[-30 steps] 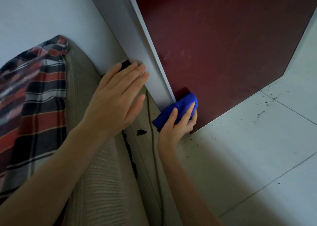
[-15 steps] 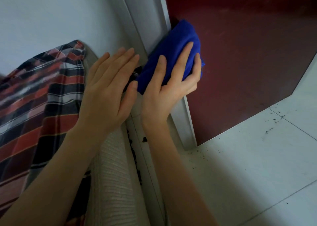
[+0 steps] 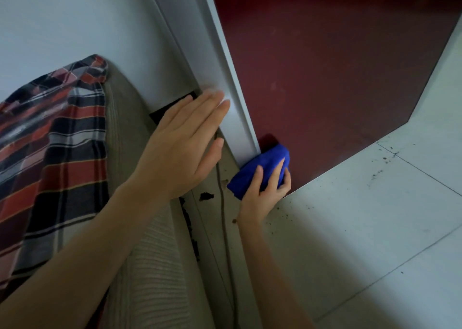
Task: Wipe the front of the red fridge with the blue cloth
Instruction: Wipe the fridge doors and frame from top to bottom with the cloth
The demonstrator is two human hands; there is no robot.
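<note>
At the bottom-left corner of the red fridge (image 3: 337, 78), the right hand (image 3: 265, 191) has its grip curled round the blue cloth (image 3: 260, 171) pressed there, the left hand (image 3: 185, 146) lies flat, holding nothing, and the smudged-looking front above apparently remains to wipe.

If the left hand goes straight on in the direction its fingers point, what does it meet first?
Probably the pale side panel of the fridge. The left hand has straight fingers pointing up and right at it, the tips very near or touching. Depth is unclear.
</note>
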